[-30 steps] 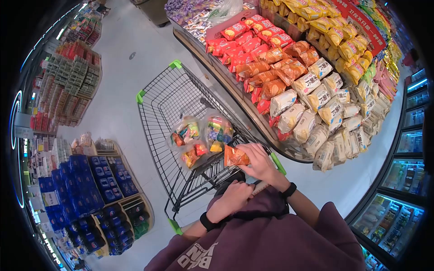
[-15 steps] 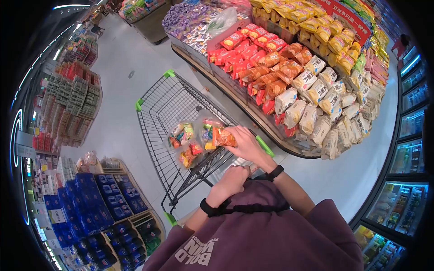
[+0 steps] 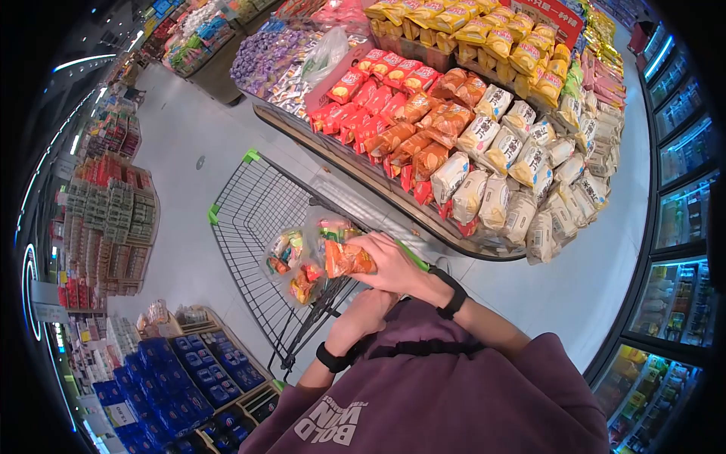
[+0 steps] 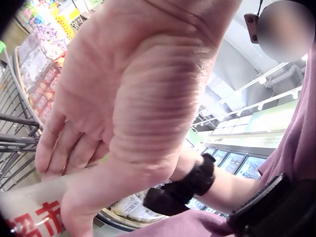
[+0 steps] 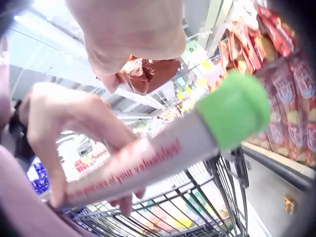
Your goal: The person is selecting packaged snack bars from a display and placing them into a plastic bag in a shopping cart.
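Note:
My right hand (image 3: 393, 265) grips an orange snack bag (image 3: 346, 259) above the near end of the wire shopping cart (image 3: 240, 261). In the right wrist view, the snack bag's crinkled end sticks out beyond the hand. My left hand (image 3: 361, 316) is just below and left of the right one. It holds the cart's handle (image 5: 148, 165), a pale bar with red print and a green end cap, its fingers and thumb wrapped round it. Clear plastic bags (image 3: 287, 250) of colourful small packets sit in the cart, partly hidden behind the snack bag.
To the right of the cart stands a display with red snack bags (image 3: 348, 85), orange bags (image 3: 431, 159), white bags (image 3: 495, 200) and yellow bags (image 3: 522, 57). Blue multipacks (image 3: 166, 378) are stacked at lower left. Glass-door fridges (image 3: 669, 303) line the right side.
My right hand has carried the orange snack bag leftward, closer to the left hand. The left hand stays on the handle. The head view has shifted, showing more of the far display.

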Demonstrator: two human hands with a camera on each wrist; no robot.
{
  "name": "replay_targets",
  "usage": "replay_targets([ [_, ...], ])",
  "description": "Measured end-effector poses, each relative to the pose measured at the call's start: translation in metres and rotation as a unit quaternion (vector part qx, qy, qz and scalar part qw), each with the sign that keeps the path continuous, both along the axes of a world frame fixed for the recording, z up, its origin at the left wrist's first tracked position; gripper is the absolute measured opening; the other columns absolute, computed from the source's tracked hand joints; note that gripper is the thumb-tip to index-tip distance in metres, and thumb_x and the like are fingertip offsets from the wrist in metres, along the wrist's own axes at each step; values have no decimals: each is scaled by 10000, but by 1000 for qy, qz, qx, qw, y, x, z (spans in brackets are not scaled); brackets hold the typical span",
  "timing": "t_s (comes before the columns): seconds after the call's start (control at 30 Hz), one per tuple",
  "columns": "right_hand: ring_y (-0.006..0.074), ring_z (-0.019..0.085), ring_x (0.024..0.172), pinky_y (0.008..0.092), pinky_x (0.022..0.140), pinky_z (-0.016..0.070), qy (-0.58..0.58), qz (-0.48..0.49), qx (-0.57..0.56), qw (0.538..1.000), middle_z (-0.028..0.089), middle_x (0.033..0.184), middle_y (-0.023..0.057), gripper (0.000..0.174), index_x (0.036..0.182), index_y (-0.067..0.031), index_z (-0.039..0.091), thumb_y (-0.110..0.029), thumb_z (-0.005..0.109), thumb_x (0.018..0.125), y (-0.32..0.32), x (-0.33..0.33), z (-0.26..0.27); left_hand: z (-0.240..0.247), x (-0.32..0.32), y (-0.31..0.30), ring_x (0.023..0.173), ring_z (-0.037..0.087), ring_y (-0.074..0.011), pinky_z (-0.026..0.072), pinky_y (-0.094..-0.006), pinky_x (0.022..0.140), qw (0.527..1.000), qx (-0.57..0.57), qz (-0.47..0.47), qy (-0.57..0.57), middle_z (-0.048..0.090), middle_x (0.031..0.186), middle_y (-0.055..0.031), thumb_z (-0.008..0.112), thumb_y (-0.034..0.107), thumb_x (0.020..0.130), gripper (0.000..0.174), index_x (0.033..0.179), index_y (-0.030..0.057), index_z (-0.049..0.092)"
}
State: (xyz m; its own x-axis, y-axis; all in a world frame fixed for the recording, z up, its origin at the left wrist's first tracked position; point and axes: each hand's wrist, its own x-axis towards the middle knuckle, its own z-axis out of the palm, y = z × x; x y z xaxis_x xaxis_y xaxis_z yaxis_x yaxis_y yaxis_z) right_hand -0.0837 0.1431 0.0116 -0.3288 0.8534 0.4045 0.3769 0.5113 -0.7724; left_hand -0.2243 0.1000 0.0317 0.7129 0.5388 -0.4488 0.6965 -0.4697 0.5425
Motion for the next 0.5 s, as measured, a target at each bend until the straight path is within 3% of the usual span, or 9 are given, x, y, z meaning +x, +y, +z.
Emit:
replay_targets([
  [0.1,333,606,1012,417,902,479,32,17,-6,999,622,1127,127,603,1225,-53,575,-205,823,698,-19,38,48,-10,-8,8,952,632,-402,513,-441,844,997,-59,16,-50,682,965,-178,770,1,580,534,1089,41,615],
  [0.17,318,590,1051,415,925,473,-22,44,3,999,606,1150,118,620,1259,-59,563,-200,807,707,-23,71,84,-1,-6,16,977,624,-395,500,-433,862,989,-122,49,-67,682,963,-167,813,51,594,549,1110,65,626],
  [0.23,299,579,1071,415,936,468,-87,69,22,994,593,1160,106,621,1275,-65,562,-190,795,713,-20,103,119,-34,-13,20,990,620,-398,496,-432,868,988,-98,5,-117,680,963,-167,827,74,605,586,1149,74,608],
  [0.27,287,577,1071,417,935,467,-126,81,31,988,589,1159,98,613,1274,-68,568,-183,792,715,-16,119,135,-21,-4,26,970,628,-397,500,-437,847,985,-26,6,-172,670,937,-183,837,102,625,565,1133,63,595],
  [0.4,256,565,1060,415,941,452,-231,121,92,961,577,1127,76,646,1321,-65,532,-174,780,735,13,170,184,-41,10,45,876,639,-406,498,-457,767,989,-68,-31,-128,644,836,-213,832,188,677,412,982,33,602],
  [0.5,274,560,1044,409,937,437,-313,128,154,929,574,1082,88,656,1312,-53,502,-160,774,724,48,192,209,-11,27,61,850,628,-407,486,-445,735,989,-128,-69,9,645,842,-198,823,202,686,448,1015,9,587],
])
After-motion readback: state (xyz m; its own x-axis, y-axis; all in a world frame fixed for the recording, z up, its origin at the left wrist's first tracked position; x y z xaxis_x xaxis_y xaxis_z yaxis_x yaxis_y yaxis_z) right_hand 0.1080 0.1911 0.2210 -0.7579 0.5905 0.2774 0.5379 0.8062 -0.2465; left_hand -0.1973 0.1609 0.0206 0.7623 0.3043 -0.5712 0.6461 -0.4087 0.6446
